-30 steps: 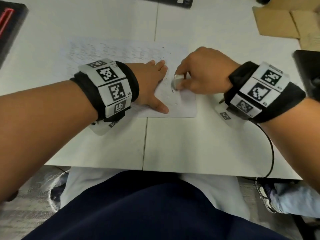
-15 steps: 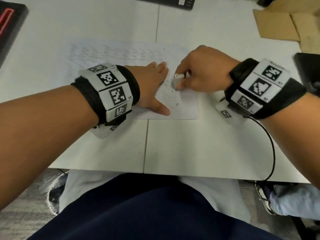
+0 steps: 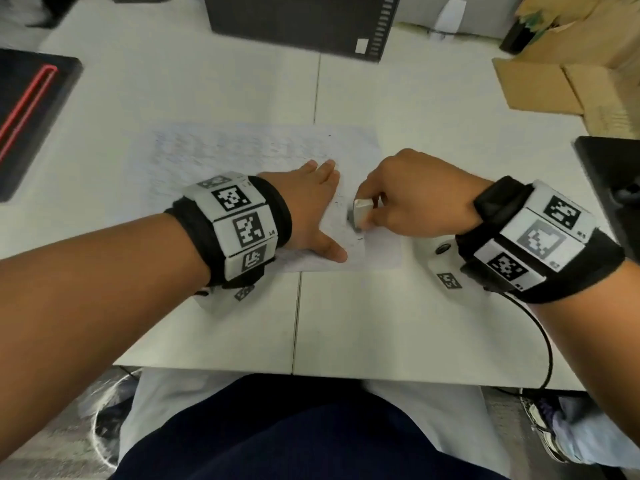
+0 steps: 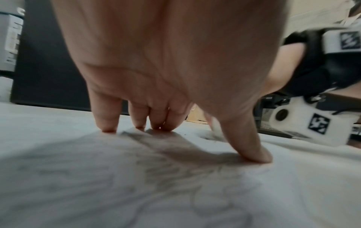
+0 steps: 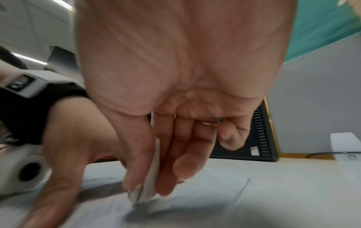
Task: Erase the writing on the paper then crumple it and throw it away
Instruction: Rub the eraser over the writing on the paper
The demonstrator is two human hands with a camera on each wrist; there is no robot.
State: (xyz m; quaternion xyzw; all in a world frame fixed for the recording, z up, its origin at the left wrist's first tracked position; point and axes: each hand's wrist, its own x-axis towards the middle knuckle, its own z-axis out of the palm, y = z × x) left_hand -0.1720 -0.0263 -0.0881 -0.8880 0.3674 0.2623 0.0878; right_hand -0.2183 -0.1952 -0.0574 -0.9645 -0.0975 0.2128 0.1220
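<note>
left hand (image 3: 308,216): fingers spread flat, pressing the paper (image 3: 242,157) down on the table (image 3: 381,323), thumb out toward the near edge of the sheet

right hand (image 3: 415,202): thumb and fingers pinched tight on the eraser (image 3: 362,213), its lower end down on the near right part of the sheet, just right of my left thumb

paper: lying flat across the seam between the two tabletops, faint writing all over the left and far parts, so I'd say there's loads left to rub out

eraser crumbs (image 3: 346,199): dark specks scattered between my hands

what could go wrong: if I scrub toward my left hand the sheet could buckle or rip, since it's only pinned on one side; pushing right could drag the loose right edge and crease it early

also: the tabletop seam runs under the sheet, so rubbing hard across it might tear through

room to move: open table near me and on the right; cardboard (image 3: 540,84) far right and a black box (image 3: 298,22) far centre are well apart from the sheet

bin: can't see one in any view, so no idea where the throw goes
</note>
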